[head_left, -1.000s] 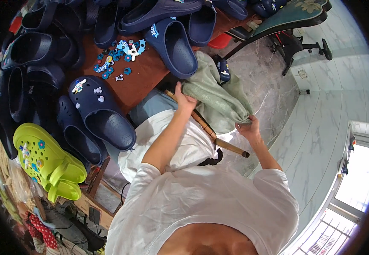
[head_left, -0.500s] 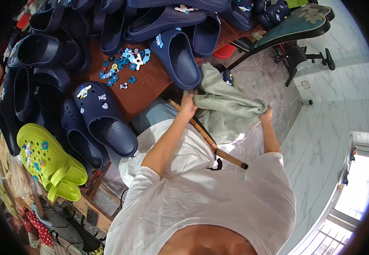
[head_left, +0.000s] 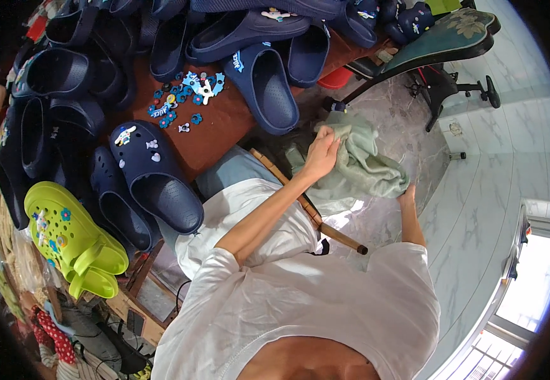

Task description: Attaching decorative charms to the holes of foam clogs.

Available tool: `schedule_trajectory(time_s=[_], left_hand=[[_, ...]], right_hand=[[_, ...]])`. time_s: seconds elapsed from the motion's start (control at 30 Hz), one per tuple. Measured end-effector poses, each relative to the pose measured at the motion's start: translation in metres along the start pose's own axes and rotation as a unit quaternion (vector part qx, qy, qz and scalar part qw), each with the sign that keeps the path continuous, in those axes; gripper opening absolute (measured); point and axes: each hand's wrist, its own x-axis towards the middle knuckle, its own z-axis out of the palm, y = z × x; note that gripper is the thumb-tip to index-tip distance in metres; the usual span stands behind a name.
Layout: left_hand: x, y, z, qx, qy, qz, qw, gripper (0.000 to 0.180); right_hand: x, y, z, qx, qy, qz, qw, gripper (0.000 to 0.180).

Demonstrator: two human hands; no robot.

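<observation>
A pale green, thin woven sack [head_left: 367, 155] hangs bunched beside my seat, over the floor to the right of the table. My left hand [head_left: 322, 154] is closed on its near-left part, fingers curled into the folds. At the sack's right end my right hand [head_left: 407, 194] grips the edge, its fingers partly hidden by the fabric. Just past the sack, a dark blue clog [head_left: 333, 105] shows partly near the chair leg. The nearest shoe on the table is a navy clog [head_left: 268, 95] at the table's edge, left of my left hand.
Navy clogs [head_left: 161, 180] are heaped over the brown table [head_left: 224, 130], with small shoe charms [head_left: 189, 95] among them. Lime green clogs [head_left: 72, 237] sit at the left corner. A bamboo chair rail [head_left: 345, 240] is beside me. A green padded chair [head_left: 443, 38] stands at the far right.
My left hand has moved right and the sack is more bunched up between my hands. My right hand has shifted slightly nearer to me. The clog by the chair leg shows in a different spot.
</observation>
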Motion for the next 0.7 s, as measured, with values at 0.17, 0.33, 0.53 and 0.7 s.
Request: schedule_trajectory(time_s=[0.17, 0.33, 0.53, 0.7], left_hand=[[-0.030, 0.004, 0.000, -0.295, -0.047, -0.273, 0.915, 0.024], [-0.036, -0.014, -0.008, -0.505, 0.086, -0.425, 0.746, 0.029], [-0.008, -0.052, -0.032, -0.595, 0.007, -0.475, 0.648, 0.054], [0.017, -0.075, -0.033, -0.506, -0.005, -0.554, 0.661, 0.077]], right_hand=[[-0.011, 0.005, 0.023, -0.015, -0.088, 0.052, 0.995, 0.040], [0.005, -0.012, 0.044, -0.182, -0.119, -0.049, 0.975, 0.037], [0.014, -0.035, 0.054, -0.008, -0.100, -0.078, 0.992, 0.035], [-0.034, -0.031, 0.054, 0.067, -0.089, -0.013, 0.994, 0.037]])
